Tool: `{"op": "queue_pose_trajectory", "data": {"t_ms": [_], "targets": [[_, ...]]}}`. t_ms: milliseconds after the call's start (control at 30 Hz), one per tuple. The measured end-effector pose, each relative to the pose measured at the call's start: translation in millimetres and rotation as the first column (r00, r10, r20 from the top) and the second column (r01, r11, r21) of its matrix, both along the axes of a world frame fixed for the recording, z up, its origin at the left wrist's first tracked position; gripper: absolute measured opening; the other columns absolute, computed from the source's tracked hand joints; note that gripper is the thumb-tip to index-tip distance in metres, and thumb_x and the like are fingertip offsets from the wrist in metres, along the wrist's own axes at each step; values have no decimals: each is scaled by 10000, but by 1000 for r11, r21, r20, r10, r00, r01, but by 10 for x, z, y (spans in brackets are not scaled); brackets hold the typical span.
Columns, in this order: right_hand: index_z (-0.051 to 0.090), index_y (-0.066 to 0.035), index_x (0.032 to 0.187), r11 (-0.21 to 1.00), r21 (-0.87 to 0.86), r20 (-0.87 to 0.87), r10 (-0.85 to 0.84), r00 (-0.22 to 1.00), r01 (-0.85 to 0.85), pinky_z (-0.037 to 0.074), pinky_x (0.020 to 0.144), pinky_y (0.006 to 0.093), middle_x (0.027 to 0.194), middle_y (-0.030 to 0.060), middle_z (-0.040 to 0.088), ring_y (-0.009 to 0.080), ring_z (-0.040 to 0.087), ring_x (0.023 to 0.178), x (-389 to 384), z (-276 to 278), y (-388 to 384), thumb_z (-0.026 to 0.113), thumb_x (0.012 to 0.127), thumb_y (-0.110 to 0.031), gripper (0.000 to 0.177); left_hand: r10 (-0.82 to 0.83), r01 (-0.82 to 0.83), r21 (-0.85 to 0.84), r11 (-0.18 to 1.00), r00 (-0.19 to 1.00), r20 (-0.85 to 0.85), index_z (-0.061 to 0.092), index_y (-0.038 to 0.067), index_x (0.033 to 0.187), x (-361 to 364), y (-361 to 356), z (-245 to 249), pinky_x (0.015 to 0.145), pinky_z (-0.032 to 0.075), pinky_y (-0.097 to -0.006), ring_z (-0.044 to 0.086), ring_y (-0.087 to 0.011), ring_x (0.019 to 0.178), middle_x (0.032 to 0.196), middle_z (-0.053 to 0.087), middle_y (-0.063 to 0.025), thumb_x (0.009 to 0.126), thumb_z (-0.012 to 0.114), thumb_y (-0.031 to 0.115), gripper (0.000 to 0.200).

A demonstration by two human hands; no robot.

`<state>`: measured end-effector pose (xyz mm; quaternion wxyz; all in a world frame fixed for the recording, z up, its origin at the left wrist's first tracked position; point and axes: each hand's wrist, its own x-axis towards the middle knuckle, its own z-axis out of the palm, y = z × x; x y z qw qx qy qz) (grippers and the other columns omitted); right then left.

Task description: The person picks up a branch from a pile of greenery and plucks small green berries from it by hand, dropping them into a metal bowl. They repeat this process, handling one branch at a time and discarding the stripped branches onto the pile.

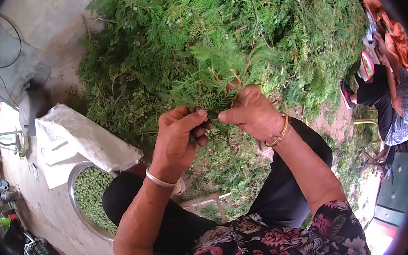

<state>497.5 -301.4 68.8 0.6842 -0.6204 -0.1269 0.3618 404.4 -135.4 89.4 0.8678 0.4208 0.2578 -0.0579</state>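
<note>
A leafy green sprig (200, 86) is held up between my two hands, its tips blurred. My right hand (250, 111) grips it with thumb and fingers pressed together. Just left of that, my left hand (181, 129) is closed, thumb against the curled fingers, at the lower edge of the sprig; what it pinches is too small to name. Behind both hands rises a big heap of green branches (158, 49) dotted with small pale cones. A metal basin (72, 197) full of small green cones (93, 193) stands left of my knee.
A white sack (76, 138) lies partly against the basin. Loose sprigs cover the floor between my legs, around a low frame (205, 201). Another person (380, 88) sits at the right edge. Machinery parts (35, 249) and a dark cable are at the left.
</note>
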Motion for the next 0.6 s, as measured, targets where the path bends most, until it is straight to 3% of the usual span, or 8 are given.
{"op": "queue_pose_trajectory", "data": {"t_ms": [33,100,133,233,300,433,533,600], "targets": [[496,98,1144,1000,2,1,-2,1000,2,415,573,233,787,24,563,70,493,687,-5,33,4,763,728,-63,520,-10,10,35,999,1000,1,580,-6,847,3,-8,1,456,388,-245,501,-102,563,710,577,-64,850,620,57,75],[568,90,1015,929,-369,156,15,988,44,417,576,238,725,12,548,76,480,645,-30,127,22,782,710,-81,410,-55,53,56,997,998,38,583,-13,858,-4,-8,-29,458,389,-242,499,-99,562,709,580,-67,849,618,53,75],[568,90,1015,930,-366,157,11,988,48,417,576,238,725,12,548,76,480,645,-26,106,26,782,710,-81,410,-99,93,77,993,992,74,587,-20,868,-8,-2,-33,459,389,-239,498,-96,562,708,583,-70,848,615,49,77],[594,45,767,985,-152,169,-61,984,87,415,544,252,667,0,547,82,485,596,-5,109,64,784,699,-61,228,-93,88,116,989,995,40,597,-18,883,-22,71,91,458,388,-228,480,-84,556,701,581,-71,856,606,57,80],[560,-13,615,971,84,-108,-214,971,224,403,496,264,613,-10,546,81,486,545,-1,284,84,775,698,-31,231,-32,21,137,990,997,76,595,-13,899,-58,252,159,460,384,-220,465,-78,550,709,577,-69,864,599,64,85],[644,36,802,962,92,-127,-244,961,256,485,586,278,737,84,659,131,609,652,220,75,-102,709,724,65,105,191,-214,158,964,971,146,577,2,966,-251,885,285,485,385,-202,450,-69,575,760,557,-63,889,575,82,112],[521,-81,596,909,136,-182,-369,912,395,455,525,298,688,75,632,155,620,602,103,445,-32,703,724,79,274,349,-379,346,858,926,148,608,-7,954,-614,1369,426,510,401,-215,465,-82,614,797,585,-81,890,570,83,118],[549,-66,620,889,195,-193,-379,905,414,467,565,299,710,80,644,164,635,646,163,340,-51,700,724,80,235,428,-393,575,717,900,82,613,-12,947,-1038,1638,442,535,416,-225,476,-105,622,784,581,-79,875,573,64,113]]}}
